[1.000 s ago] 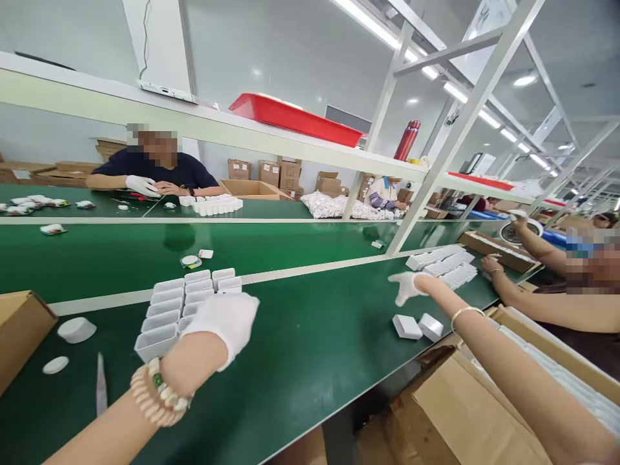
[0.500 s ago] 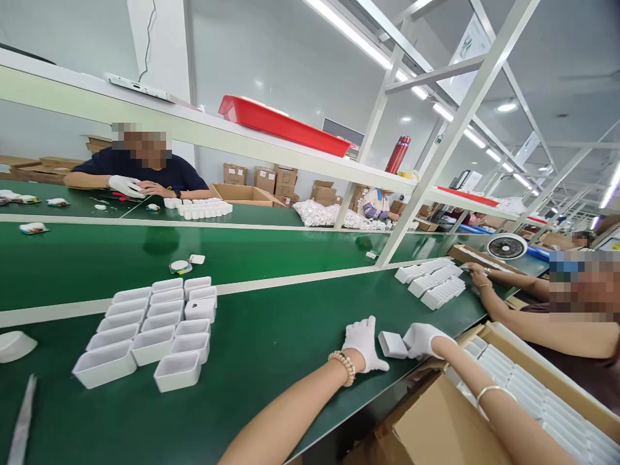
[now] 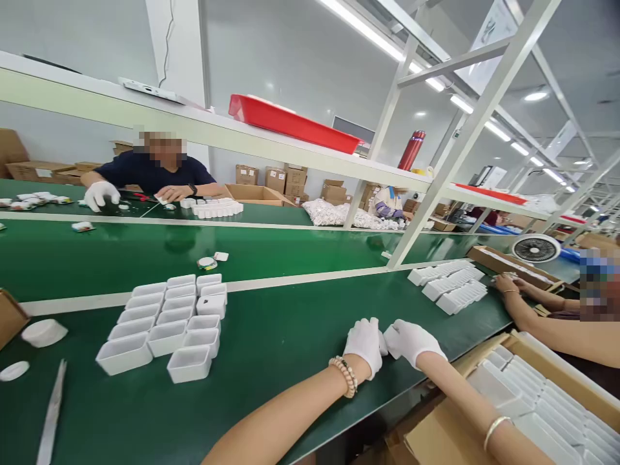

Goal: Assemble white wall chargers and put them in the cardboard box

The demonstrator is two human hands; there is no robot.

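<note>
My left hand point(image 3: 363, 347), in a white glove and with a beaded bracelet on the wrist, is closed at the left end of a small white plastic box point(image 3: 383, 345). At the box's other end my right hand point(image 3: 413, 340), gloved too, is closed with its fingers bent in. Most of the box is hidden between the two gloves, low over the green work surface near its front edge. Further left, several open white boxes point(image 3: 124, 354) stand in rows. Dark marks show on one white piece point(image 3: 212, 305) among them.
An open carton point(image 3: 516, 342) packed with white boxes sits below the table edge at right. A co-worker's hands point(image 3: 508, 284) are beside rows of white boxes point(image 3: 453, 287). Scissors or tweezers point(image 3: 52, 413) lie at left. A metal post point(image 3: 465, 152) rises behind.
My left hand has closed from spread fingers onto the box, which is now mostly covered. My right hand has drawn closer to the left. The whole view has shifted slightly.
</note>
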